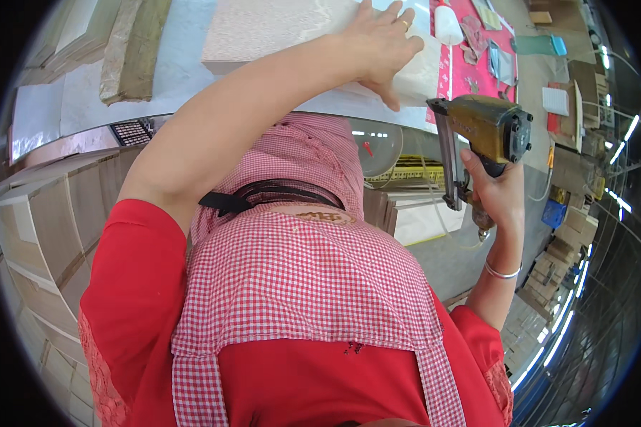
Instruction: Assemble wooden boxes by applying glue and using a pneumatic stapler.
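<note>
My left hand (379,44) lies with fingers spread on a pale wooden piece (271,28) at the far edge of the view; I cannot make out that piece's full shape. My right hand (497,192) is wrapped round the grip of a yellowish-brown air nail gun (481,117) with a black rear cap and a metal magazine. The gun is held up at the right, over the table's near edge. Its nose is close to the corner of the wooden piece; I cannot tell whether they touch.
A thick wooden bar (134,53) lies on the worktable (185,60) at left. A white bottle (447,25) and small items sit on a pink sheet (463,64); beyond it is a teal bottle (540,45). Stacked wooden boxes (57,220) stand at left, a yellow crate (413,168) below the table.
</note>
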A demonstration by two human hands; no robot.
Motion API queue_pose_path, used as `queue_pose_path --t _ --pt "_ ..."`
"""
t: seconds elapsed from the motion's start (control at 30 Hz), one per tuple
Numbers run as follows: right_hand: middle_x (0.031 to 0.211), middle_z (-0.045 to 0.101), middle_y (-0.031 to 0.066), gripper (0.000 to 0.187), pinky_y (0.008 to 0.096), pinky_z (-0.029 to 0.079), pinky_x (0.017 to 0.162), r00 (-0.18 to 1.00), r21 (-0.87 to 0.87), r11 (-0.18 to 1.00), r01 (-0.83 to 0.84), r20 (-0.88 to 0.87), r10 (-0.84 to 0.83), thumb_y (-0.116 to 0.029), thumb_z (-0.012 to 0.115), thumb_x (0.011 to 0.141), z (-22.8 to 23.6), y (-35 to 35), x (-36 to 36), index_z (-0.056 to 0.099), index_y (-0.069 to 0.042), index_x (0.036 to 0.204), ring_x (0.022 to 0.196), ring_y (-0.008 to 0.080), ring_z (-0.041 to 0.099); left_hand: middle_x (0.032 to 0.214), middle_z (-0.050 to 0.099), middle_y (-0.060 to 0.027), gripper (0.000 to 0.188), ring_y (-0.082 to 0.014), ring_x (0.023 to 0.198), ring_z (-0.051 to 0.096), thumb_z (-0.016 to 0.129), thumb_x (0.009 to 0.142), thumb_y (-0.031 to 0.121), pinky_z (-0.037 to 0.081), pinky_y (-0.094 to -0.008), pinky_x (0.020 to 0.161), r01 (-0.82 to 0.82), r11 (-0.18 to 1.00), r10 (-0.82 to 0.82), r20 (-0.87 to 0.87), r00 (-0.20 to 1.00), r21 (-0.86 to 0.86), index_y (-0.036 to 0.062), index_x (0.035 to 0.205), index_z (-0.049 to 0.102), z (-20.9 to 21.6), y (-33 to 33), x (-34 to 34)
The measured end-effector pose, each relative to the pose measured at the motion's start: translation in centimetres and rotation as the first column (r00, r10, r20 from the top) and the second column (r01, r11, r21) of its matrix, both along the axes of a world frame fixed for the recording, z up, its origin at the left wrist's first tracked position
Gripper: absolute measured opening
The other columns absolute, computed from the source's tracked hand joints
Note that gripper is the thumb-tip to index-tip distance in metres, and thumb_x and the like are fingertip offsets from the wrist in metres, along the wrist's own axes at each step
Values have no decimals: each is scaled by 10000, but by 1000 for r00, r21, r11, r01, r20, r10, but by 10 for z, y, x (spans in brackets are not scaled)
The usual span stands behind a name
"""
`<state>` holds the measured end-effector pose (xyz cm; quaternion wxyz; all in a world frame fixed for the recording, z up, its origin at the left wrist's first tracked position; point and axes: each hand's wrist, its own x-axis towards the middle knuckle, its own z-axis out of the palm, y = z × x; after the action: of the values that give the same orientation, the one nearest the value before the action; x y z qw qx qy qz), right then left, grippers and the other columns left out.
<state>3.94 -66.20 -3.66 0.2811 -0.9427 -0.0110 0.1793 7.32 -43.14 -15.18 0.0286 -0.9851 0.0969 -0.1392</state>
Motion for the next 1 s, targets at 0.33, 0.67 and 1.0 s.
queue_pose_path --t 0.33,0.67,1.0 --pt "614 556 -25 239 227 335 395 996 173 982 -81 38 76 -208 762 874 5 32 -13 659 -9 958 448 41 459 1286 503 -300 754 -418 1261 455 840 584 467 357 -580 1039 189 959 -242 -265 933 -211 -6 1124 608 47 141 -29" --pt "621 556 -29 262 226 339 402 995 164 982 -99 -14 102 -220 765 874 -2 59 -11 662 -1 972 450 44 455 1119 596 -231 540 -360 1123 540 807 561 362 399 -498 955 61 947 -147 -258 955 -315 50 983 680 35 112 -27" --pt "610 545 -19 234 228 341 400 995 167 982 -84 -35 91 -204 728 903 -6 67 -10 644 5 970 440 55 453 1105 598 -222 530 -351 1105 541 802 557 363 399 -487 926 84 960 -116 -105 988 -267 52 968 681 30 111 -28"
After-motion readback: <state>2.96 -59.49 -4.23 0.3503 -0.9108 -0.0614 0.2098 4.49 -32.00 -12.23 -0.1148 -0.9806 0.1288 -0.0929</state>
